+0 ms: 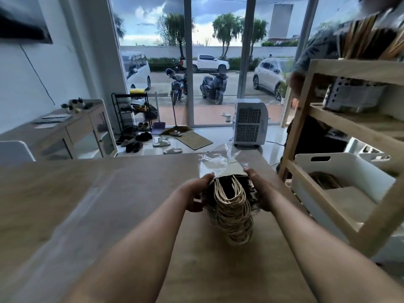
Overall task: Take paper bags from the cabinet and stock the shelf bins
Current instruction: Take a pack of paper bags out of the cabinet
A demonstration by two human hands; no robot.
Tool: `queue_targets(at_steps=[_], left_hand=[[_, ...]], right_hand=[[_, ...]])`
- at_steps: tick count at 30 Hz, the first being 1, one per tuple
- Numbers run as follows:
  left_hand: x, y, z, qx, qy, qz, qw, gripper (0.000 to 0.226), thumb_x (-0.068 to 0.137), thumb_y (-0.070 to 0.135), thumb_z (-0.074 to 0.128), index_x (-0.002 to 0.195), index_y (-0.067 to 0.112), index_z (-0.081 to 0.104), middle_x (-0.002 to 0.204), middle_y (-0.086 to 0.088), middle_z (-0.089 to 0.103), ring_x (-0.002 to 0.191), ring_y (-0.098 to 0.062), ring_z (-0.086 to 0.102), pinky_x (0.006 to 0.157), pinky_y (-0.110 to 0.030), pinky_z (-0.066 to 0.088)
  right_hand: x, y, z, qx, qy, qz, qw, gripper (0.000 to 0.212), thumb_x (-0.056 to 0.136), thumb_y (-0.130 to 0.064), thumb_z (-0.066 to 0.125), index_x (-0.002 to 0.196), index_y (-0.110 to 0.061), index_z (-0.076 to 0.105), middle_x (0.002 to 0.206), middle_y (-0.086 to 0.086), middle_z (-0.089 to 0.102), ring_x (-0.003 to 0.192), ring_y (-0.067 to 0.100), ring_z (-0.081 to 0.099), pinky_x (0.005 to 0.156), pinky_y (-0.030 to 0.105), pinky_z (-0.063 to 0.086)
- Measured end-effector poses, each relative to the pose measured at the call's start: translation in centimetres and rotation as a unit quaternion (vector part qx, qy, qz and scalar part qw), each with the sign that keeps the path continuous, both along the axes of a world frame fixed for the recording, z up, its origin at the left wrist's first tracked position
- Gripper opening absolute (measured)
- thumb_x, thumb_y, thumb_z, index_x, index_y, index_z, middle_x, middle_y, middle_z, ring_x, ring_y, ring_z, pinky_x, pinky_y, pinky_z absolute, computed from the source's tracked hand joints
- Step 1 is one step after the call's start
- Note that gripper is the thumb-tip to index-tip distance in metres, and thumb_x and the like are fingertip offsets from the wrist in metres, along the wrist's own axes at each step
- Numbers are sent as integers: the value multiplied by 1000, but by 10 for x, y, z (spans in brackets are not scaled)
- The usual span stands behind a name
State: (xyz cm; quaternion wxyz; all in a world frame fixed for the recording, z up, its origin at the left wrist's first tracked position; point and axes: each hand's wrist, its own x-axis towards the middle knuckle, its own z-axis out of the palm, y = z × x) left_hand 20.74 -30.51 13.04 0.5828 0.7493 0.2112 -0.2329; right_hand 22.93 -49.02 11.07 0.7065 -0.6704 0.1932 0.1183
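Head view: the left hand (197, 192) and right hand (259, 189) clamp a stack of paper bags (231, 200) between them, fingers curled on its two sides. The stack sits over the worktop (87, 204) near its far right corner, rope handles (235, 213) toward the camera, clear plastic wrap (218, 160) at its far end. A white bin (341, 169) sits in the wooden shelf (299, 119) beyond the right edge.

Stack of dark paper bags (231, 194) with tan twisted-cord handles, partly wrapped in clear plastic, lying flat on the wooden tabletop (109, 193), handles toward the camera. White shelf bin (341, 169) just right, on the wooden shelf (328, 136), holding brown paper bags.
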Motion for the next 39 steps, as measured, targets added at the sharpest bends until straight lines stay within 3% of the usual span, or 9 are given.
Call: queue_targets(at_steps=[2,8,13,17,21,30,33,35,39], left_hand=[[26,4,-4,-9,-2,8,1000,47,83,66,49,81,19,52,81,-3,47,64,-16,45,72,-28,42],[80,13,-14,-20,0,16,1000,43,83,63,52,87,21,55,86,-1,51,65,-14,49,65,-24,44],[99,17,-19,-15,25,11,1000,39,85,59,52,87,20,53,102,-4,52,70,-15,51,69,-28,48],[90,11,-7,-1,22,9,1000,63,89,60,46,136,17,42,146,-12,37,114,-30,52,94,-41,44],[63,5,12,28,-29,25,999,66,93,54,43,145,16,32,152,-9,31,132,-34,40,99,-41,41],[-43,4,36,124,-68,-18,990,67,95,52,39,149,15,25,156,-8,26,134,-35,37,99,-43,40],[-84,12,53,145,-78,-38,986,69,96,53,36,151,15,21,159,-7,20,140,-35,31,105,-45,36],[-107,21,62,180,-85,-52,979,69,96,53,37,150,13,23,157,-10,24,136,-35,36,102,-45,39],[-152,38,71,308,-72,-172,933,59,98,47,38,144,11,36,146,-14,41,126,-34,49,95,-43,44]], right_hand=[[27,4,-6,-11,0,-3,1000,72,57,-63,65,111,-15,68,106,10,72,93,27,69,88,41,55],[77,17,-13,-23,0,-24,999,49,62,-60,59,86,-17,68,71,5,66,58,22,61,54,22,47],[91,20,-19,-28,2,-50,998,34,77,-49,59,82,-16,63,74,1,63,66,18,59,55,22,43],[86,16,-7,-51,-30,-45,997,43,87,-43,56,122,-18,59,111,1,62,105,23,56,88,31,43],[58,10,14,-84,-77,-36,993,50,95,-35,49,137,-8,49,144,6,48,130,26,45,111,37,35],[-50,0,18,-178,-107,15,978,40,93,-32,53,106,4,65,90,6,50,68,15,40,71,26,34],[-87,6,32,-192,-119,36,973,37,89,-36,58,92,1,63,86,9,45,61,15,33,63,26,29],[-107,10,39,-198,-121,60,971,51,88,-37,60,107,11,59,85,15,49,63,16,38,58,24,30],[-151,21,47,-219,-76,131,964,34,90,-39,59,104,-8,61,99,12,61,86,21,52,76,30,41]])
